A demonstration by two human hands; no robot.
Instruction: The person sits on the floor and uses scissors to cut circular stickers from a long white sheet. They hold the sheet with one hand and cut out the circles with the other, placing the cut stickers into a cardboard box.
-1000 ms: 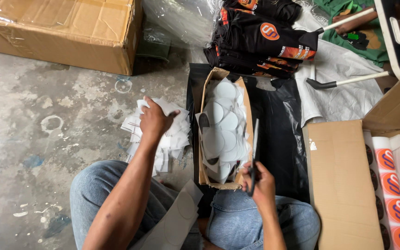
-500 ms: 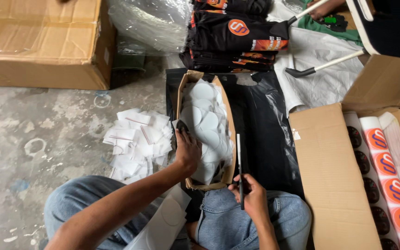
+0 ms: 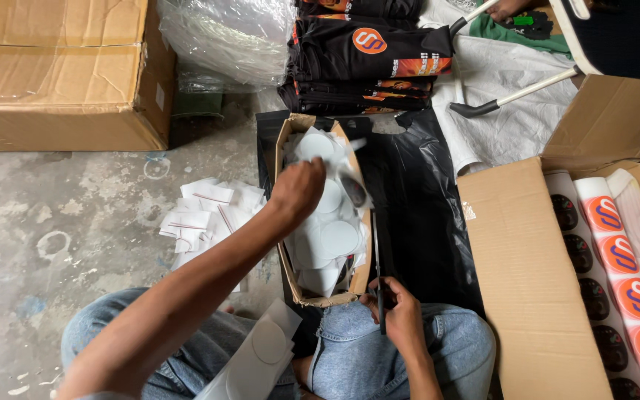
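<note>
Scattered white paper slips [image 3: 205,215] on concrete floor, left. Left hand [image 3: 299,189] reaching into narrow cardboard box [image 3: 287,255] of white round stickers [image 3: 338,238], grip unclear. Right hand [image 3: 398,315] closed around long scissors [image 3: 378,278], beside box's near corner, over black plastic sheet [image 3: 424,200].

The left arm stretches forward from the lower left, bare to the elbow; the left hand [image 3: 299,191] is bent down at the wrist, fingers curled under; the right hand [image 3: 396,309] stays close above the knee, fingers closed.
</note>
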